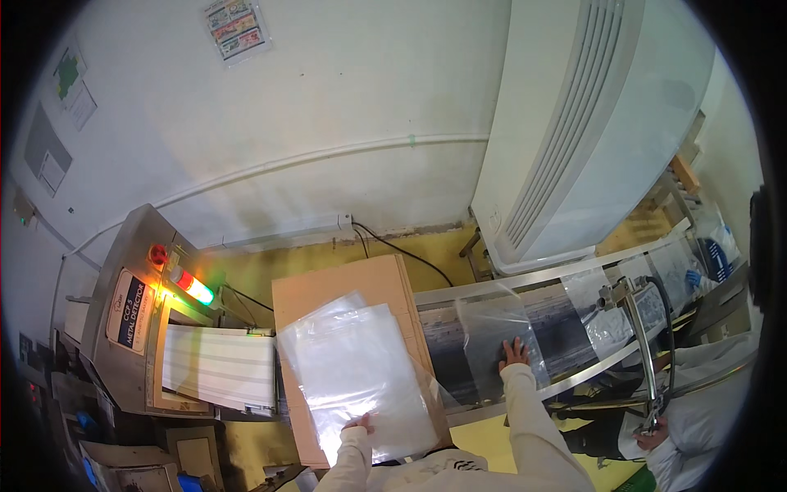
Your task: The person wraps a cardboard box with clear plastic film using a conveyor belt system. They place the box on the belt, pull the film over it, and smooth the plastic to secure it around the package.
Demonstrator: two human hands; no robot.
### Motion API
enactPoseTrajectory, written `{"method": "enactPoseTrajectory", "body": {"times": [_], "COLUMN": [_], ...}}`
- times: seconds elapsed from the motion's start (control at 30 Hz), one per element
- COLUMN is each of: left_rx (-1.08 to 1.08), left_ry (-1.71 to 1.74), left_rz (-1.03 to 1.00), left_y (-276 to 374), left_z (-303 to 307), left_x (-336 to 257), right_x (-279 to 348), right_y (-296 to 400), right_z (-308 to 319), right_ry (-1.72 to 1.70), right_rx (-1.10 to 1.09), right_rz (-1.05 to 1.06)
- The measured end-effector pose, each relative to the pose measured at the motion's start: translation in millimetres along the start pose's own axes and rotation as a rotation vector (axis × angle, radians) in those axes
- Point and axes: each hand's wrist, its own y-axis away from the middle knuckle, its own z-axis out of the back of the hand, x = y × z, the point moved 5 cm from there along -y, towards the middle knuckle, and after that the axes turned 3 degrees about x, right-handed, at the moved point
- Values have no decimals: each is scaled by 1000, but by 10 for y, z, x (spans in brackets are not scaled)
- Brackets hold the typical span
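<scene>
A stack of clear plastic bags [363, 369] lies on a cardboard sheet [344, 277] in front of me. My left hand [359, 424] rests on the lower part of the stack; whether its fingers pinch a bag I cannot tell. To the right, a single clear plastic bag [495, 326] lies flat on a dark conveyor belt [442, 344]. My right hand [515, 353] is on that bag near its lower right part, fingers spread. More clear bags [593, 301] lie farther along the belt.
At the left stands a metal detector [126, 313] with a white belt [218, 363] and a lit signal lamp [193, 286]. A metal arm with a hose [639, 338] stands over the right side. A co-worker's hand [653, 435] grips its lower end. Another gloved hand [693, 278] is at the far right.
</scene>
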Motion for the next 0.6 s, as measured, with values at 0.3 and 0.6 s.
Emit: {"method": "enactPoseTrajectory", "body": {"times": [0.3,0.6], "left_rx": [-181,-381], "left_ry": [-718,-965], "left_rz": [-641,-624], "left_y": [309,445], "left_z": [-435,-91], "left_x": [-304,-464], "right_x": [1477,923], "right_y": [929,950], "right_z": [292,-438], "right_ry": [-100,79], "right_rx": [-326,-43], "right_rz": [489,206]}}
